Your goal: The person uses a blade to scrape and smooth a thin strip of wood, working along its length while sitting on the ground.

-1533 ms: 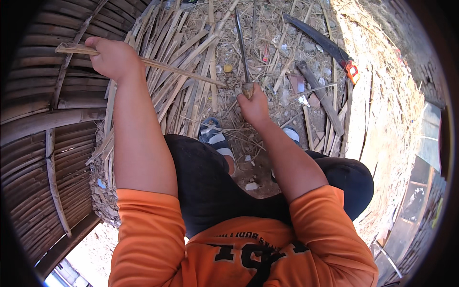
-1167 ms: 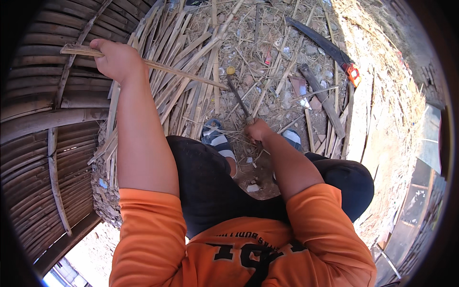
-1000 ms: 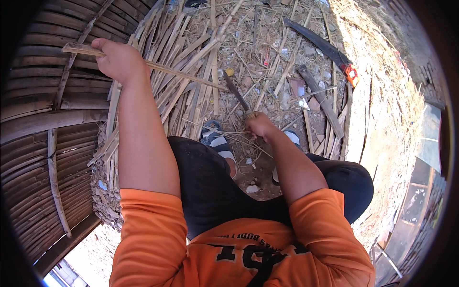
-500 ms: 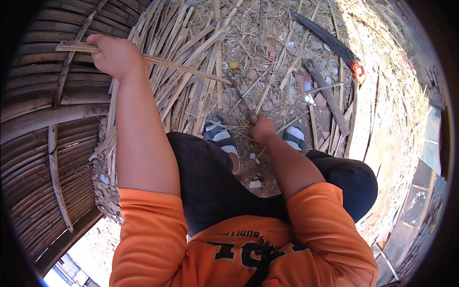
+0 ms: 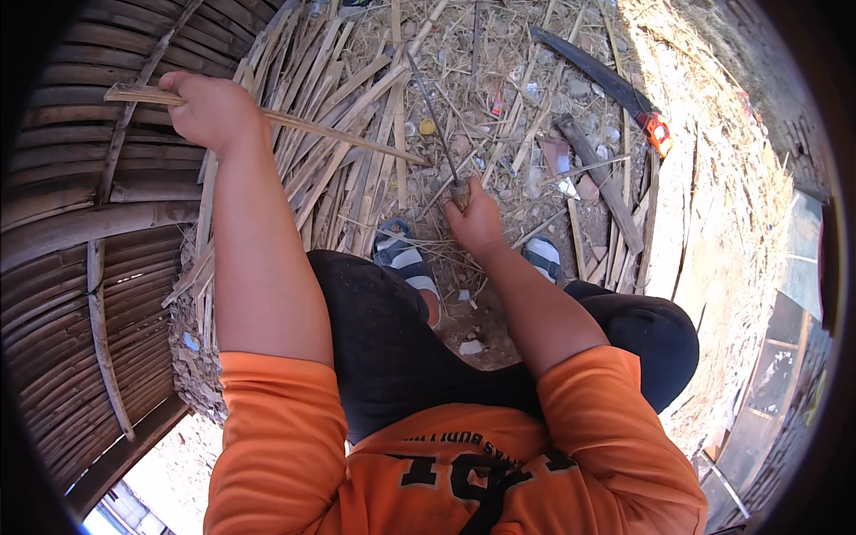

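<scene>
My left hand (image 5: 218,114) is closed around a split bamboo strip (image 5: 343,140), held out at the far left. One end of the strip pokes out past my thumb, and the other slants right over the pile of strips. In front of my feet my right hand (image 5: 477,218) grips the short handle of a knife (image 5: 433,114). Its long, thin, dark blade points away from me and a little left, just beyond the strip's right end. The blade appears nearly edge-on, and a gap seems to lie between it and the strip.
Split bamboo strips (image 5: 325,98) lie heaped at the far left, beside a slatted bamboo wall (image 5: 67,294). A saw (image 5: 597,76) with an orange handle rests at the far right, near a dark wooden piece (image 5: 602,183). Shavings and rubble cover the ground around my sandals (image 5: 403,254).
My right hand has moved up and slightly left, and the knife's blade now reaches farther out past the strip's end. My left hand and the strip have barely moved.
</scene>
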Tool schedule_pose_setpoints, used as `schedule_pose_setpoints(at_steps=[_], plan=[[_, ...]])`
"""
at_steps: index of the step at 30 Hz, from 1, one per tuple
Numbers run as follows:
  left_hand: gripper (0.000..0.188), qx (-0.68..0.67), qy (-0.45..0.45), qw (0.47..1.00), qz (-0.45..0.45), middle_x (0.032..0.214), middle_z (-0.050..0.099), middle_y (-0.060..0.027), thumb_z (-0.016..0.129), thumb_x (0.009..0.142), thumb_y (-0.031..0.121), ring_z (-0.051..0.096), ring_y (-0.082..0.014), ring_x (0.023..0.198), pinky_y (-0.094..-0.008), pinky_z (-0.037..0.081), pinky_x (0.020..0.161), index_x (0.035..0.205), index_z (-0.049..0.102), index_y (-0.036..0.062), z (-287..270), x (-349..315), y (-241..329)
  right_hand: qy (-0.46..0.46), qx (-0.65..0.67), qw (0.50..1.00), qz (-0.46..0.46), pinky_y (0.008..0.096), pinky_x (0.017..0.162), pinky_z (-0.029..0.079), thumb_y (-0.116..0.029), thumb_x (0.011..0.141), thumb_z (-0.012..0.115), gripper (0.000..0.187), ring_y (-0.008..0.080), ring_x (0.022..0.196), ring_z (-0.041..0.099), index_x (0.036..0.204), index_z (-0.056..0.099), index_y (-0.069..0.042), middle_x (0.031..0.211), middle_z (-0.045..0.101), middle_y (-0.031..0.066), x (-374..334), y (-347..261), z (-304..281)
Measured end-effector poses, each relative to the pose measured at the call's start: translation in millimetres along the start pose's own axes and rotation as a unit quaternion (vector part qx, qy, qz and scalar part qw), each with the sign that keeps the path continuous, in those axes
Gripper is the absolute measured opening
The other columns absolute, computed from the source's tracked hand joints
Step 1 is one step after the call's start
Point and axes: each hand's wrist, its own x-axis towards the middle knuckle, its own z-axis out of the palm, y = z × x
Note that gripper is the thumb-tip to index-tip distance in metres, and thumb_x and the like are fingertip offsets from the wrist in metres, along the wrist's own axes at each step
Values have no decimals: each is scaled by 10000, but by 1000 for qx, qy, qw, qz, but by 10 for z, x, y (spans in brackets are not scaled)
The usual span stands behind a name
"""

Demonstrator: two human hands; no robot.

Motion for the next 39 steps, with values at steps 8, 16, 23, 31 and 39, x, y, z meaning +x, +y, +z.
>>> schedule_pose_setpoints(at_steps=[8,16,23,31,39], plan=[[756,0,-7,1000,25,1437,533,-289,415,1077,528,558,-388,1252,-485,421,1063,1474,426,-115,-60,83,-70,-108,-177,973,97,500,884,578,-160,868,679,287,417,972,735,1099,632,3,1032,745,256,-40,916,380],[785,-20,-13,1000,1,1438,527,-291,413,1077,543,564,-399,1235,-503,433,1057,1475,405,-134,-43,80,-69,-44,175,976,121,448,801,567,-145,834,681,337,411,847,719,1104,620,47,956,734,267,298,93,-112],[778,-2,3,1000,17,1460,508,-307,406,1078,537,552,-418,1286,-495,430,1077,1474,403,-133,-31,121,-75,1,-48,998,49,493,914,545,-227,849,739,454,467,1043,693,1194,626,46,1047,723,315,-84,220,89],[758,-6,2,1000,-7,1431,516,-294,413,1074,536,562,-383,1248,-490,442,1050,1500,379,-90,-59,92,-49,-311,384,805,329,416,559,526,-145,862,697,131,231,595,618,843,600,-60,755,651,103,90,1219,294],[468,-107,-43,991,70,726,503,-41,481,1084,485,423,-185,541,-346,408,542,1114,462,18,-52,-100,349,-128,474,842,224,322,471,437,-50,883,611,85,133,481,475,915,541,-87,651,519,12,298,610,-147]])
